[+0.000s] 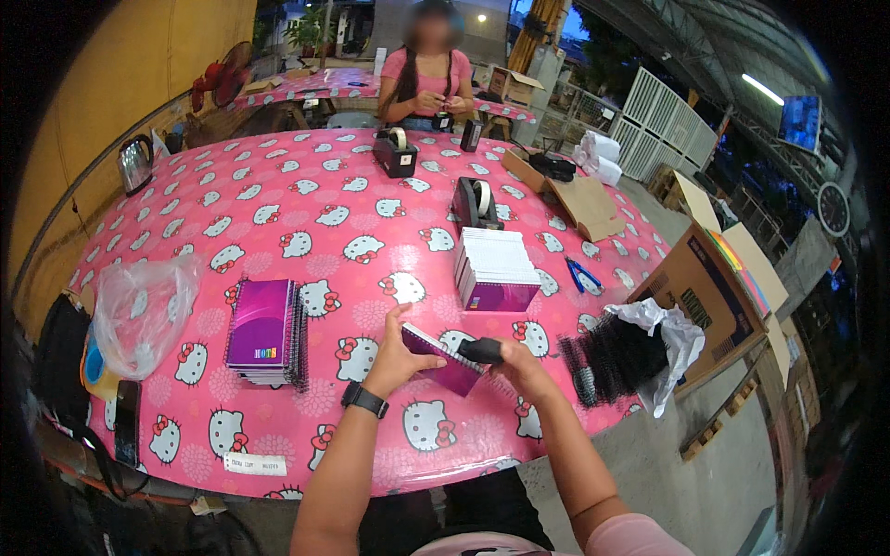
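Notebook (443,360), purple-covered, sits at the near table edge between both hands, its long axis running from ten o'clock to four o'clock. Left hand (397,357) grips the ten o'clock end, thumb on top and fingers curled beneath, a dark watch (363,399) on that wrist. Right hand (519,363) closes around a black spiral coil (482,349), which lies against the notebook's three o'clock edge; the fingers are folded over it, and whether the coil is already threaded cannot be told. Both hands touch the work; the right is the nearer to the binding edge.

At nine o'clock from the hands lies a stack of bound purple notebooks (264,332), spirals facing three o'clock. At three o'clock, a heap of loose black coils (607,357) spills from a white plastic bag (672,343), beside an open cardboard box (709,301).

Farther, at twelve o'clock, stands a pile of unbound pages (496,269), blue pliers (584,275) just beside it, then two black tape dispensers (476,204). A clear bag (144,315) and a kettle (135,163) occupy the ten o'clock side of the pink patterned table (278,199). A person in pink (428,83) works at the far edge.
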The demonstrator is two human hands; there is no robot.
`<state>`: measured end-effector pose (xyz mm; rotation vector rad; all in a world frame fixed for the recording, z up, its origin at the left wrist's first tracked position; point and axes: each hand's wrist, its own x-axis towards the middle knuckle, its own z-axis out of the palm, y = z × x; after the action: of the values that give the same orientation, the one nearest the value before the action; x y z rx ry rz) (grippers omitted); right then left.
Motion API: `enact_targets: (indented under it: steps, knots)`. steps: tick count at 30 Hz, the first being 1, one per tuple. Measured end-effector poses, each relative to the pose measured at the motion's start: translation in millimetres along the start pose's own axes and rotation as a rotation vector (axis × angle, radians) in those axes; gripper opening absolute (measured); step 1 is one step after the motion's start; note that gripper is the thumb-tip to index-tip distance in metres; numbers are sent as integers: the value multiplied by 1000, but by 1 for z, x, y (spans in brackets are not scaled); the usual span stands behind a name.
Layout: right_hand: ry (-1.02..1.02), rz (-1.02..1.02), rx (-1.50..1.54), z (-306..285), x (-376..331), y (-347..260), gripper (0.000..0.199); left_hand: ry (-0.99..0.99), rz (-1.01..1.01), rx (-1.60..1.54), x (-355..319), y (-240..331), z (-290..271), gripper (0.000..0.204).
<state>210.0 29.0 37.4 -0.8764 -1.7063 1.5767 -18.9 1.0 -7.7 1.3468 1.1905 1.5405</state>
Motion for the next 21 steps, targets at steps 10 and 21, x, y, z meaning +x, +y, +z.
enact_targets:
  steps: [10, 21]
  knots:
    - [201, -141, -698, 0, -4, -4, 62, -292, -202, -181, -4, 10, 2, 42]
    - [-92, 8, 207, -10, -4, -6, 36, -281, -117, -16, -2, 14, 1, 41]
